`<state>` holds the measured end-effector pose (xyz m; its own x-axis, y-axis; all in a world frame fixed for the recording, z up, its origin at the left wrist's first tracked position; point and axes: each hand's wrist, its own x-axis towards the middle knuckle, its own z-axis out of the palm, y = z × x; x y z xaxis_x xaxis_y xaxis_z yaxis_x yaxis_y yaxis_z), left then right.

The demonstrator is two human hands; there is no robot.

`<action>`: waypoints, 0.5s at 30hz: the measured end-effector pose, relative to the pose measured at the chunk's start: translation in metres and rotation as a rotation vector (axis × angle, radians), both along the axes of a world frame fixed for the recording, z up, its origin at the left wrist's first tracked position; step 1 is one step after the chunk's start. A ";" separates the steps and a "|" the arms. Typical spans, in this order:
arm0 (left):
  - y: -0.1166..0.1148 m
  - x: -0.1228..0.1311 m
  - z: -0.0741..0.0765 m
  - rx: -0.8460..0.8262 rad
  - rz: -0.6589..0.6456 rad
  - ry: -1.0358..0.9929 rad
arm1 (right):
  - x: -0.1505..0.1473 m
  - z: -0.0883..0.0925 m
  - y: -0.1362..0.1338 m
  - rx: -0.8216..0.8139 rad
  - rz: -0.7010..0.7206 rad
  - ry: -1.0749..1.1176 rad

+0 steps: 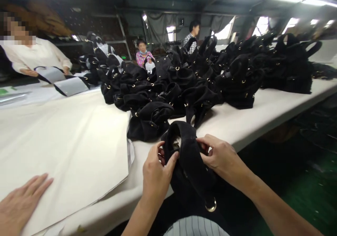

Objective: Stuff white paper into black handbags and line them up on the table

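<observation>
A black fabric bag (192, 159) with a wide strap and a gold ring (211, 205) is held up at the table's front edge, close to my body. My left hand (159, 166) pinches the rim on its left side, thumb over the edge and fingers behind. On the other side, my right hand (217, 152) grips the black fabric between thumb and fingers. Some pale material shows inside the opening. Just beyond my hands lies another black bag (150, 122), touched by neither hand.
A long heap of black bags (179, 74) with gold rings covers the table's middle and back. Large cream sheets (65, 141) lie at the left, with another person's hand (25, 201) resting on them. A person in white (39, 57) handles grey-and-black pieces (71, 86). Two people are farther back.
</observation>
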<state>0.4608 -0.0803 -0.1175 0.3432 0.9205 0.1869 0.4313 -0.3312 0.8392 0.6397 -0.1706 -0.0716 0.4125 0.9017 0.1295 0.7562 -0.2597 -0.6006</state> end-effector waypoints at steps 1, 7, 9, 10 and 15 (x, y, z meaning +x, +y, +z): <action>0.001 -0.001 0.002 -0.007 -0.003 0.023 | -0.003 0.004 0.001 -0.026 0.001 -0.037; 0.009 -0.005 0.012 -0.065 -0.143 0.115 | -0.003 0.018 0.008 -0.073 0.120 0.009; 0.012 -0.006 0.014 -0.093 -0.193 0.092 | 0.000 0.017 0.012 -0.081 0.125 0.053; 0.014 -0.006 0.015 -0.107 -0.211 0.081 | 0.001 0.015 0.013 -0.087 0.137 0.078; 0.023 -0.008 0.015 -0.118 -0.246 0.000 | 0.006 0.001 0.013 -0.067 0.134 0.006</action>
